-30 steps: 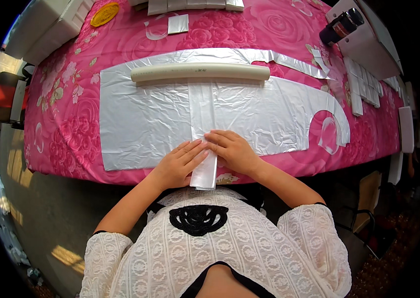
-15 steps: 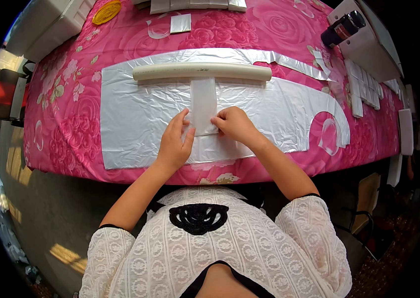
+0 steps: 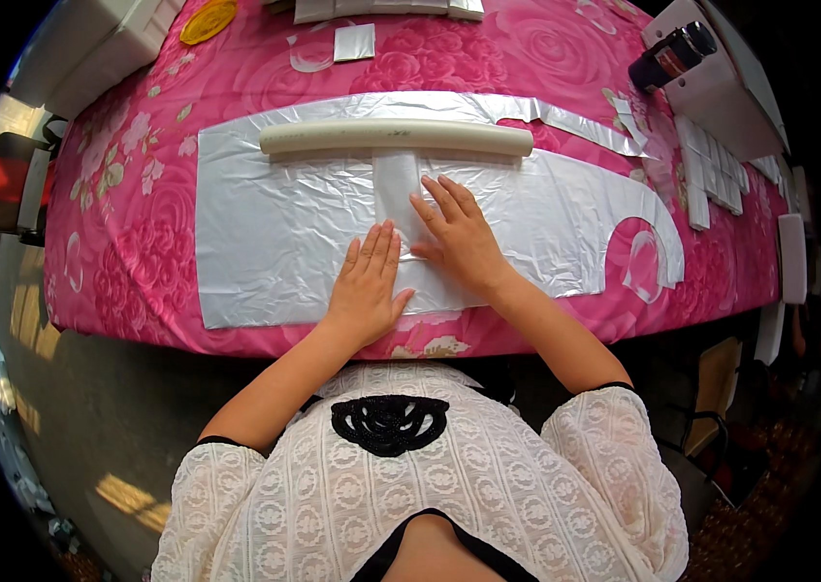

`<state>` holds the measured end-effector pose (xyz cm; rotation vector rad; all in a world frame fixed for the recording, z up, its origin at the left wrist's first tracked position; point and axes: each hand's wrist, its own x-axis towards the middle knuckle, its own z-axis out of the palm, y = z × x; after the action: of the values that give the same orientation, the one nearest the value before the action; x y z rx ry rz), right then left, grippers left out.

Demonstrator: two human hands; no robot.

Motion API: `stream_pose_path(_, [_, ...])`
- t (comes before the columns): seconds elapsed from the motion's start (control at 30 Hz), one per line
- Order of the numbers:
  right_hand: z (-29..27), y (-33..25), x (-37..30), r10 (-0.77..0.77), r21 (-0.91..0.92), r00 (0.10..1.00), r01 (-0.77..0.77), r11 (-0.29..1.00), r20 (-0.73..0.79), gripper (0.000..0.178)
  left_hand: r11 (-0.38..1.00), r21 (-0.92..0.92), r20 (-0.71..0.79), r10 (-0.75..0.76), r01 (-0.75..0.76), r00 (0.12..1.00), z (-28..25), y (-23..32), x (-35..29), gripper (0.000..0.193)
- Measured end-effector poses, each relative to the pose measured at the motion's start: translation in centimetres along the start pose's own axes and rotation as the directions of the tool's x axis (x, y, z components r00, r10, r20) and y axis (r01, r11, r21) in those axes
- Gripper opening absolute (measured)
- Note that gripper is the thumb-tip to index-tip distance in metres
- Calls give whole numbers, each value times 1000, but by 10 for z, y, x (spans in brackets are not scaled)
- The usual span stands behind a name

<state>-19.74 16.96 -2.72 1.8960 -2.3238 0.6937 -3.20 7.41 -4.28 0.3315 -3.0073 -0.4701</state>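
Note:
A silvery plastic sheet [image 3: 274, 242] lies on the table before me, with a curved cutout at its right end. Across its far part rests a cream-coloured tube [image 3: 333, 138]. From the tube toward me runs a translucent whitish strip [image 3: 396, 179], flat on the silver sheet. My left hand [image 3: 367, 286] lies flat with fingers stretched out over the strip's near part and the sheet. Beside it, my right hand [image 3: 459, 233] is spread, its fingertips at the strip's right edge. Neither hand grips anything. The strip's near end is partly hidden by my hands.
The table wears a pink rose-patterned cloth [image 3: 129, 242]. White boxes [image 3: 100, 58] stand far left, and a dark bottle [image 3: 670, 56] beside another white box [image 3: 721, 87] far right. Silvery packets [image 3: 711, 170] lie at right, one small packet [image 3: 354, 42] at the back.
My right hand has let go of the strip's edge and spread out, moving slightly farther away. My left hand has flattened and shifted right, toward the strip's near end.

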Motion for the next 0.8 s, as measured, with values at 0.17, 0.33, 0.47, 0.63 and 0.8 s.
stream_pose_path(0.17, [7,23,6,-211,126,960,190,974,184,51,985,-9,-180,170,-174,969,-8,-19,6,45])
stream_pose_path(0.33, [-3,25,14,-195,240,956,141,960,218,43,955,-23,-346,270,-296,898,-9,-29,17,18])
stream_pose_path(0.47, [1,25,14,-192,272,974,153,950,121,40,956,-209,-274,146,-207,951,-13,-25,20,12])
stream_pose_path(0.63, [1,8,-12,-239,342,968,201,918,72,37,873,-303,-313,287,-381,906,-33,-20,3,24])
stream_pose_path(0.8, [1,-4,-28,-166,411,986,143,900,22,28,854,-330,-234,339,-403,911,-30,-22,-10,47])
